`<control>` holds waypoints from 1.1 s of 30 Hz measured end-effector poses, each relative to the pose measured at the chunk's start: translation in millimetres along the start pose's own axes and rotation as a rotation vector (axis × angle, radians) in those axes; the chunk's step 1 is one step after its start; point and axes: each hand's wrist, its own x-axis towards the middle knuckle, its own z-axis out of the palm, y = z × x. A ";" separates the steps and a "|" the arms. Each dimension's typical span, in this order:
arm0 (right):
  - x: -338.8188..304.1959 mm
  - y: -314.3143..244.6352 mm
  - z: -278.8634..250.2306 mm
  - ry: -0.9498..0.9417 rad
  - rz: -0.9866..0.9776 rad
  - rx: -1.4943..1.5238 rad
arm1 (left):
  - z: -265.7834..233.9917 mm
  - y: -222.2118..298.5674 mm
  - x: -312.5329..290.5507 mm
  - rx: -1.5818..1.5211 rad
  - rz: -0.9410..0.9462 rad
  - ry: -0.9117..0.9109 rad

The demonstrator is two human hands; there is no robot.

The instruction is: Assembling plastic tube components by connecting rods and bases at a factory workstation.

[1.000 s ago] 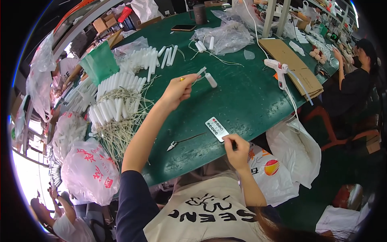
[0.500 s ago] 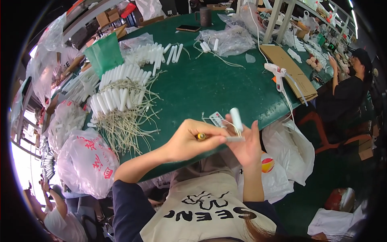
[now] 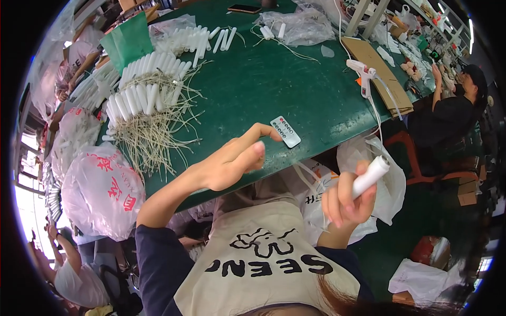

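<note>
White plastic tube (image 3: 370, 176) sits gripped in the right hand (image 3: 348, 203), its upper end clear of the curled fingers, perhaps for exposure; the left hand (image 3: 237, 158), loosely open, has a fingertip at or just beside the small remote (image 3: 285, 131), lying near the edge of the green table (image 3: 237, 95), seemingly for easy reach

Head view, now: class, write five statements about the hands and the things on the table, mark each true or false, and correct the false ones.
1. The right hand holds a white tube. True.
2. The left hand is near the remote. True.
3. The remote is in the right hand. False: it lies on the green table.
4. The glue gun is close to the brown cardboard. True.
5. The heap of tubes lies right of the glue gun. False: it lies to the left.
</note>
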 end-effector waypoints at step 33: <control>-10.8 63.2 -20.7 0.241 0.478 -0.872 | 10.3 -11.6 16.2 0.880 0.308 0.141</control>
